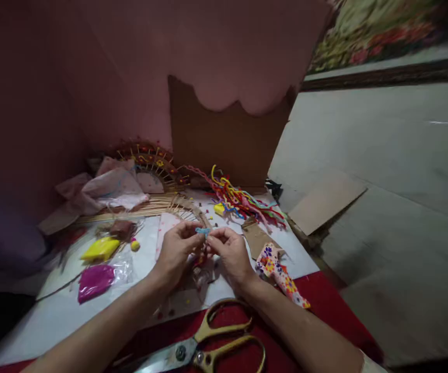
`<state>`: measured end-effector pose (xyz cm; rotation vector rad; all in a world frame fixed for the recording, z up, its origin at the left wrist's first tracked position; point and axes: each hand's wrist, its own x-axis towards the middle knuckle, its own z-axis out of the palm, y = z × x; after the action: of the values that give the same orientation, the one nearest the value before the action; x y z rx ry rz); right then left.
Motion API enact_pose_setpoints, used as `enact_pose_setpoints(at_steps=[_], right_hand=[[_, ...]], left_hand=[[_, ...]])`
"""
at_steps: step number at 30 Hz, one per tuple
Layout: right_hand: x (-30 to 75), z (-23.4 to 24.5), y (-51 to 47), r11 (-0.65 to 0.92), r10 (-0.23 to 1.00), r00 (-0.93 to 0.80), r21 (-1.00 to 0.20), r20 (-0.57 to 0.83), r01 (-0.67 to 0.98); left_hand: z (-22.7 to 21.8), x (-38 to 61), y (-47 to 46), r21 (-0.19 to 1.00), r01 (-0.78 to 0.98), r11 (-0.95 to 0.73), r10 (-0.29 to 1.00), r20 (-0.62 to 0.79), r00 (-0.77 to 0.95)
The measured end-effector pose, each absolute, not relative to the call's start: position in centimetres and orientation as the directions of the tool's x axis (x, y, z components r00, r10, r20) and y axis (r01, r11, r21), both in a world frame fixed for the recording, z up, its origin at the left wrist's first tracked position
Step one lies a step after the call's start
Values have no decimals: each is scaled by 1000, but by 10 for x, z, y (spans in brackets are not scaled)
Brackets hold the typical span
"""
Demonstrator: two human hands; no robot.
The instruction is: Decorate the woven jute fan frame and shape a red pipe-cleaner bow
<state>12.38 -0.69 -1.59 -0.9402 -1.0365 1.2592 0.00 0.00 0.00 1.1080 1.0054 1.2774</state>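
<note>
My left hand and my right hand meet over the middle of the table. Between their pinched fingertips is a short, light blue fuzzy strand, bent or twisted; I cannot tell whether it is yarn or pipe cleaner. Just behind the hands lies a small arched fan-like frame of thin sticks, partly covered by the left hand. Large scissors with gold handles lie below the wrists. Right of my right hand is a flower-patterned strip, beside a cut piece of brown cardboard.
Coloured strands are heaped at the back right. A decorated stick fan and pale pink cloth stand at the back left. Yellow and magenta packets lie left. Tall brown cardboard leans against the wall.
</note>
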Motion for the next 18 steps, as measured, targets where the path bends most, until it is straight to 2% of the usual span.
enact_pose_setpoints(at_steps=[4,8,13,18], right_hand=[[124,-17,-7,47,998,-20,-949,57,-312],[128,-14,-7,42,998,-42,-957,56,-288],[136,-10,-1,154,987,-15,-958,162,-243],[142,-8,4,218,962,-127,-959,243,-182]], left_hand=[[-5,-2,4,965,-247,-88,993,103,49],[0,-6,7,974,-222,-34,987,67,144],[5,-11,12,983,-182,35,962,16,272],[8,-17,16,985,-147,86,932,-27,362]])
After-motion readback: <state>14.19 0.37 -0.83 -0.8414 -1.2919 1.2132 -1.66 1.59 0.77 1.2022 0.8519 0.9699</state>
